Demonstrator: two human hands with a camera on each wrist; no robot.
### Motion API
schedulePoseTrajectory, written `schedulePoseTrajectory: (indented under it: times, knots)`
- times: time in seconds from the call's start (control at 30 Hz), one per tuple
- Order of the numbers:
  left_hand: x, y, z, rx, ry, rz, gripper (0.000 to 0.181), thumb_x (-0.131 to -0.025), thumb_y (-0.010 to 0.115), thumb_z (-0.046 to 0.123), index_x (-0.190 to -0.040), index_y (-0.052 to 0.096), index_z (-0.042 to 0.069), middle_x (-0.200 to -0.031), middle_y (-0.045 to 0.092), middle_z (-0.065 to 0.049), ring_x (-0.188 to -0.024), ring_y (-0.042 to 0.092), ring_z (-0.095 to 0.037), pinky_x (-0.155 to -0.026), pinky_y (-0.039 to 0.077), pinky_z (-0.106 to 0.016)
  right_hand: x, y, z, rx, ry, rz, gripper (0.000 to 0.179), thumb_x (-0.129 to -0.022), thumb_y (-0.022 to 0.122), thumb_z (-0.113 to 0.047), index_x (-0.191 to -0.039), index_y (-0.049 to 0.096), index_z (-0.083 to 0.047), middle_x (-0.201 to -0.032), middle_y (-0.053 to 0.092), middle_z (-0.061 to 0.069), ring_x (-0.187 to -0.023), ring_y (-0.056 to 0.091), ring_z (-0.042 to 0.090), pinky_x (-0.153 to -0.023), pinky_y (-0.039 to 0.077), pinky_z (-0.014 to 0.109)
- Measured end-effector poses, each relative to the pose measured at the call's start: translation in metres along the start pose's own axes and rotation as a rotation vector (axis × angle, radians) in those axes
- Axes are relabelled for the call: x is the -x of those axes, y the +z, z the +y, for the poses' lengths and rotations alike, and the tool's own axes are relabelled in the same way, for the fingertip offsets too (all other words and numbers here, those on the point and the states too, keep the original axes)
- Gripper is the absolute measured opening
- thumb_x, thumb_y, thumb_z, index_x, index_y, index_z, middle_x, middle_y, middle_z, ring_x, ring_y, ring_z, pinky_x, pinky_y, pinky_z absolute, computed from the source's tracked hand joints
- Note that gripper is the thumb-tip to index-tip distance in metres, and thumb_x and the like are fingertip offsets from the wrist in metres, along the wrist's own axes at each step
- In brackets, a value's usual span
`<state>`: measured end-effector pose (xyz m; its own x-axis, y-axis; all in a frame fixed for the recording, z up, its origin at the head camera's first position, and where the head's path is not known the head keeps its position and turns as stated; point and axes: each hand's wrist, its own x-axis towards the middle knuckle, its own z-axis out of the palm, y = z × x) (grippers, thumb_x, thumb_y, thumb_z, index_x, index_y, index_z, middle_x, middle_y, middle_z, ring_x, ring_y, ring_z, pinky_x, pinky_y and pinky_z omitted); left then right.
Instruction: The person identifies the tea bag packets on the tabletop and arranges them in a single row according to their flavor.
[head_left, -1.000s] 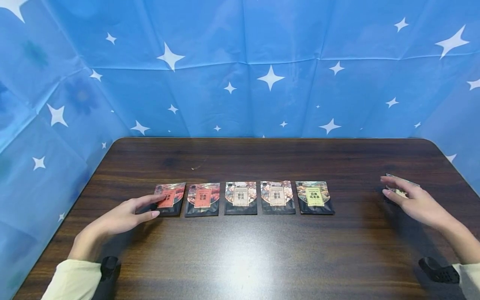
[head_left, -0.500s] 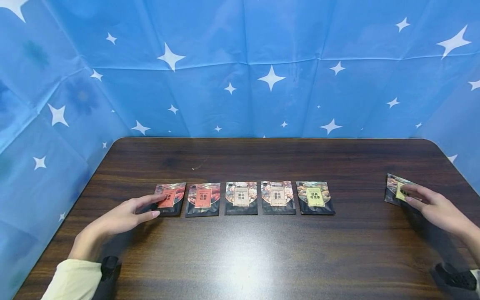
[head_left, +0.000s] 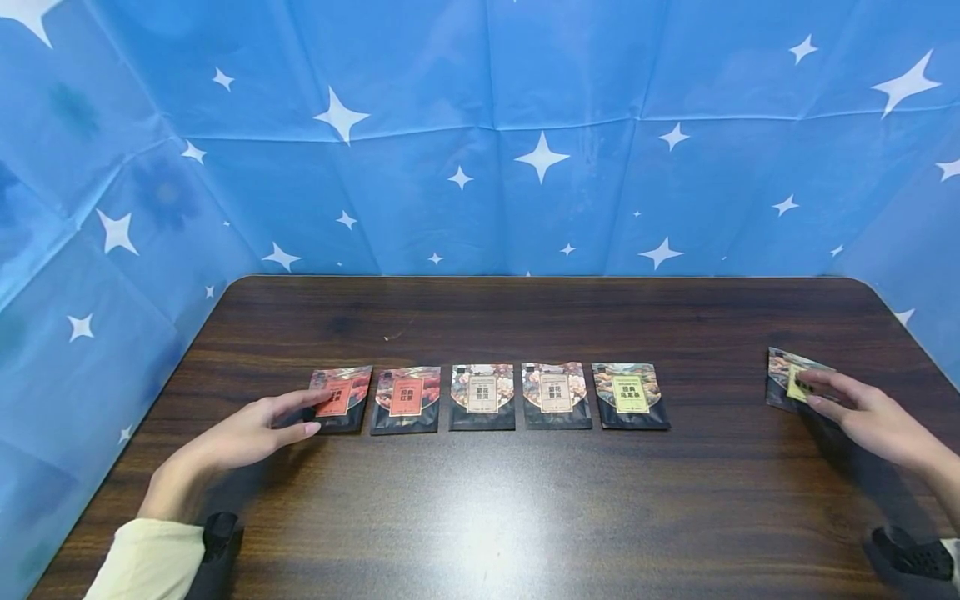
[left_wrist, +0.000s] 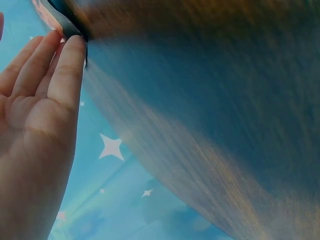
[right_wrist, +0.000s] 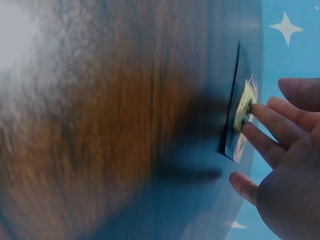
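In the head view, my left hand (head_left: 251, 429) rests its fingertips on the leftmost red-labelled tea packet (head_left: 352, 400). The left wrist view has the fingers of the left hand (left_wrist: 37, 115) nearly straight against the edge of that packet (left_wrist: 62, 22). Far to the right, fingertips of my right hand (head_left: 870, 421) touch a tilted tea packet (head_left: 783, 367) with a yellow label. From the right wrist view, two fingertips of the right hand (right_wrist: 280, 145) press on this packet's (right_wrist: 242, 107) label, and the fingers are spread and loosely bent. Part of the packet is covered by the hand.
Rightward from the left hand runs a row: a second red packet (head_left: 406, 400), two pale-labelled packets, one (head_left: 482, 396) beside the other (head_left: 556, 396), and a yellow-labelled packet (head_left: 631, 396). All lie flat on the dark wooden table (head_left: 480, 317). A blue star-patterned cloth (head_left: 450, 100) hangs behind.
My right hand has drawn back to the right, uncovering more of the yellow-labelled packet. Since then that packet has shifted slightly left under the fingertips. My left hand has stayed still.
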<state>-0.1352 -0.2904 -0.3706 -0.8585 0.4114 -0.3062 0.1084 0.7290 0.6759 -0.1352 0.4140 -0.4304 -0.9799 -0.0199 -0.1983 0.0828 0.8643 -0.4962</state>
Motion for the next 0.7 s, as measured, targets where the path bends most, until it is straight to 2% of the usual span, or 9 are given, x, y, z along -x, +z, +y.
schedulePoseTrajectory:
  times: [0.3, 0.57, 0.7]
  knots:
    - [0.001, 0.0, 0.001, -0.002, 0.001, 0.0, 0.057, -0.094, 0.052, 0.03, -0.139, 0.034, -0.001, -0.141, 0.028, -0.029, -0.128, 0.024, -0.047, -0.094, 0.028, -0.061, 0.022, -0.007, -0.065, -0.052, -0.074, -0.103, 0.052, -0.1, 0.036, -0.026, -0.137, 0.028, 0.009, -0.134, 0.025, 0.038, -0.117, 0.027, 0.057, -0.081, 0.035, 0.062]
    - [0.001, 0.0, 0.001, 0.004, -0.01, 0.004, 0.057, -0.094, 0.052, 0.03, -0.139, 0.034, -0.001, -0.141, 0.027, -0.029, -0.128, 0.024, -0.047, -0.094, 0.028, -0.062, 0.024, 0.001, -0.087, -0.075, -0.176, -0.142, 0.047, -0.099, 0.04, -0.026, -0.136, 0.035, 0.004, -0.134, 0.031, 0.035, -0.117, 0.033, 0.052, -0.08, 0.039, 0.058]
    - [0.0, 0.0, 0.0, 0.012, -0.012, 0.0, 0.058, -0.094, 0.052, 0.031, -0.139, 0.034, -0.001, -0.141, 0.027, -0.03, -0.128, 0.024, -0.048, -0.094, 0.028, -0.062, 0.028, 0.005, -0.098, -0.092, -0.202, -0.159, 0.046, -0.099, 0.041, -0.026, -0.135, 0.037, 0.001, -0.135, 0.032, 0.032, -0.12, 0.031, 0.051, -0.082, 0.038, 0.06]
